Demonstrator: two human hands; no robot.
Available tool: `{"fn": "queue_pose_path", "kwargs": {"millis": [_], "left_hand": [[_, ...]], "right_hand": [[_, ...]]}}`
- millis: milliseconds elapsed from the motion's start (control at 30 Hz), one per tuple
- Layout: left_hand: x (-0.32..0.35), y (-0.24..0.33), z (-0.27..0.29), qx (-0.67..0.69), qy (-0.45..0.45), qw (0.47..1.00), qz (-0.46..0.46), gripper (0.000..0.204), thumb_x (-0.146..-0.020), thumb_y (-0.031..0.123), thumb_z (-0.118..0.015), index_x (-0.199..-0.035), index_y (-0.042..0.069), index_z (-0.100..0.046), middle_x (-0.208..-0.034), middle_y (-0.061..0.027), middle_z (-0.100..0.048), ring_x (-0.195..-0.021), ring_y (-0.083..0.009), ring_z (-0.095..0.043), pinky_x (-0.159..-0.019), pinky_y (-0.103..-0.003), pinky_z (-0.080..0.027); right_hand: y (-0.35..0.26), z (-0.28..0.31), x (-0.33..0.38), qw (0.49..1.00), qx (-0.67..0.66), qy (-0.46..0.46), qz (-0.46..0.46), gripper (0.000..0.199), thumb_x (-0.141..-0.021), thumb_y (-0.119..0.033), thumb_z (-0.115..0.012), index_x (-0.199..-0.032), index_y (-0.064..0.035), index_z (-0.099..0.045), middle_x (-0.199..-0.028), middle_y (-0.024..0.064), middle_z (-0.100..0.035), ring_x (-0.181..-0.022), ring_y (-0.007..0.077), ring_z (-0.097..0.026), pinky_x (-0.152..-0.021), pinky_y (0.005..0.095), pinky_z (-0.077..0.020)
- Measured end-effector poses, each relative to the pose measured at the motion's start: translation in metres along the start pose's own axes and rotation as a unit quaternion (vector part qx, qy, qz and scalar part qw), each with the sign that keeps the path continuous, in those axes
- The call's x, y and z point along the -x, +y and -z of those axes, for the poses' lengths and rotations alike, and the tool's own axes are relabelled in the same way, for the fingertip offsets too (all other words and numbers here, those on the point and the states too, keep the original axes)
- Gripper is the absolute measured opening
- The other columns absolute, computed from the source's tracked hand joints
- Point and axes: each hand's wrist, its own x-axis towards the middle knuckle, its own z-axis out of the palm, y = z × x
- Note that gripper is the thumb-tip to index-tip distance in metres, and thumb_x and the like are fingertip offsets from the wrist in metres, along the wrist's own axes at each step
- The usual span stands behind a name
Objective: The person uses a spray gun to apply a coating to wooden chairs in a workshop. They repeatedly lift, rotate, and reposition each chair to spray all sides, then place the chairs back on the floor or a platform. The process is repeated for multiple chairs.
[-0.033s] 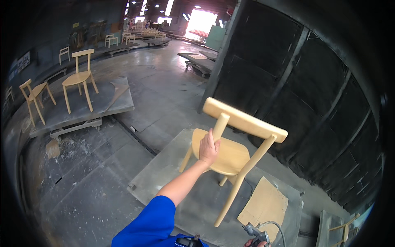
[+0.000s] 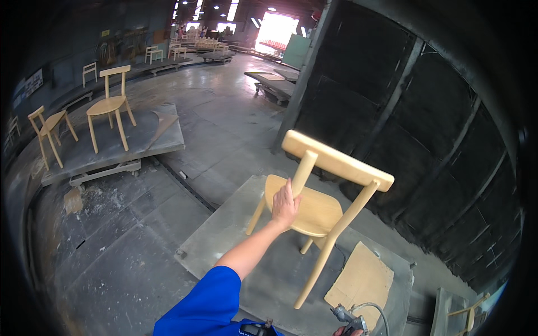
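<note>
A pale wooden chair (image 2: 337,161) stands before me, its backrest toward me and its seat beyond. My left hand (image 2: 286,206) is closed around the chair's left back post, below the top rail. The chair's legs are over a grey platform (image 2: 224,232); whether every leg touches it I cannot tell. At the lower edge, my right hand (image 2: 348,331) is closed on a grey metal spray gun (image 2: 348,318) with a hose attached. Only part of that hand shows.
A brown cardboard sheet (image 2: 361,280) lies on the platform, right of the chair. Dark panelled walls (image 2: 403,112) rise at the right. Two wooden chairs (image 2: 109,105) stand on a wheeled platform (image 2: 134,148) at the left. A floor rail (image 2: 182,182) runs between the platforms.
The whole scene shifts very slightly to the right in the picture. Both hands keep their grips, and the chair shows no clear movement of its own.
</note>
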Motion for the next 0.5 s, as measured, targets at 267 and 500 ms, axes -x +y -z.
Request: {"fn": "queue_pose_path", "kwargs": {"millis": [267, 500], "left_hand": [[0.140, -0.090, 0.007, -0.002, -0.181, 0.970, 0.160, 0.065, -0.096, 0.029, -0.062, -0.148, 0.003, -0.034, -0.138, -0.0291, -0.048, -0.125, -0.0446, -0.051, -0.102, -0.051, -0.044], [0.218, -0.123, 0.030, -0.051, -0.307, 0.868, 0.387, 0.043, -0.084, 0.030, -0.068, -0.113, 0.003, -0.051, -0.097, -0.0258, -0.069, -0.094, -0.0468, -0.066, -0.081, -0.055, -0.052]], "right_hand": [[0.018, -0.059, -0.016, 0.997, 0.018, -0.025, -0.075, 0.041, -0.105, -0.044, -0.045, -0.086, -0.0094, -0.058, -0.071, 0.0051, -0.064, -0.042, 0.0050, -0.039, -0.037, 0.0226, -0.0252], [0.092, -0.094, -0.049, 0.981, -0.069, 0.008, -0.179, 0.043, -0.106, -0.046, -0.044, -0.090, -0.0097, -0.060, -0.072, 0.0050, -0.064, -0.043, 0.0074, -0.039, -0.038, 0.0236, -0.0266]]}}
